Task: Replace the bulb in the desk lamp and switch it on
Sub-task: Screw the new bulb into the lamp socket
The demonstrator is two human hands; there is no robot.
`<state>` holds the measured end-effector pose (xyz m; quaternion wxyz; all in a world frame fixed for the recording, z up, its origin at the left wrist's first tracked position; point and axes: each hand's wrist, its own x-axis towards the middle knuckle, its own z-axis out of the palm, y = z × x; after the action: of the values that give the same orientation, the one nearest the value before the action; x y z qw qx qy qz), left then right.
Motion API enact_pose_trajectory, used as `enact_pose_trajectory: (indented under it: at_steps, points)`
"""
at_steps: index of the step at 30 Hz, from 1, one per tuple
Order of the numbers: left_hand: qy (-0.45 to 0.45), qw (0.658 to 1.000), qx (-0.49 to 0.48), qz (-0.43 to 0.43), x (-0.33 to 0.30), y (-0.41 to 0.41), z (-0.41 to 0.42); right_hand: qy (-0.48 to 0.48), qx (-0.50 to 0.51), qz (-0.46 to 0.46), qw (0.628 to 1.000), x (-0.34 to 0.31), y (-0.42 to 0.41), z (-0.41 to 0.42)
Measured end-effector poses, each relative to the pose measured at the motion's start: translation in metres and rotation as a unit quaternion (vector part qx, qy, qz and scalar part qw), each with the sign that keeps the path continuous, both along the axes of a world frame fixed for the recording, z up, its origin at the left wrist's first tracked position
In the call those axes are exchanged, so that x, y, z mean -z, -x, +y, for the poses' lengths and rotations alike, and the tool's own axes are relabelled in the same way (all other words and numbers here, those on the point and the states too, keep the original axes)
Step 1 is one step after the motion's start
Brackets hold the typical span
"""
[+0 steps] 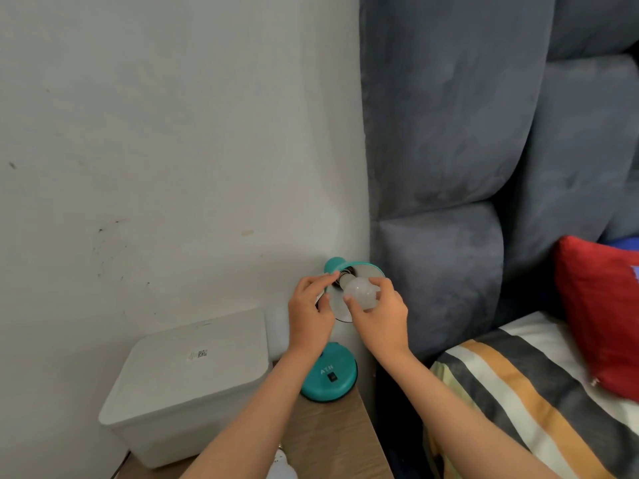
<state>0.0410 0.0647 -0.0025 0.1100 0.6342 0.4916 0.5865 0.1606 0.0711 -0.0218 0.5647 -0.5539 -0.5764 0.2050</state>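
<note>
A teal desk lamp stands on a wooden bedside table (332, 440), its round base (337, 378) bearing a small black switch (332, 376). The lamp's shade (363, 271) is tilted up towards me, white inside. A frosted white bulb (361, 291) sits at the socket in the shade. My right hand (378, 312) grips the bulb with its fingertips. My left hand (311, 312) holds the shade's left rim. A second white bulb (281, 466) lies at the table's near edge, partly hidden by my left forearm.
A white lidded plastic box (186, 385) fills the table's left part. A pale wall rises behind. To the right are a grey padded headboard (449, 133), a striped bedcover (518, 392) and a red cushion (601, 312).
</note>
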Motion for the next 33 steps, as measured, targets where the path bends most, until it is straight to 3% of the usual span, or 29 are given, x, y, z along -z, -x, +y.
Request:
enact_pose_trajectory:
  at_steps: [14,19,23,28,33]
  points:
    - [0.024,1.000,0.019,-0.008,-0.001,0.003,-0.001,-0.002,0.000,0.046,0.999,-0.001,0.010,-0.007]
    - [0.025,0.999,0.022,-0.006,0.000,0.002,-0.004,0.008,0.013,0.105,0.994,-0.004,0.011,-0.008]
    - [0.027,0.999,0.024,-0.008,0.000,0.003,-0.003,-0.006,0.009,0.064,0.998,-0.003,0.014,-0.011]
    - [0.029,0.999,0.022,-0.009,0.000,0.003,-0.003,0.017,0.012,0.116,0.993,-0.003,0.015,-0.008]
    - [0.033,0.999,0.021,-0.009,0.000,0.002,-0.003,-0.007,-0.005,0.065,0.998,-0.002,0.017,-0.012]
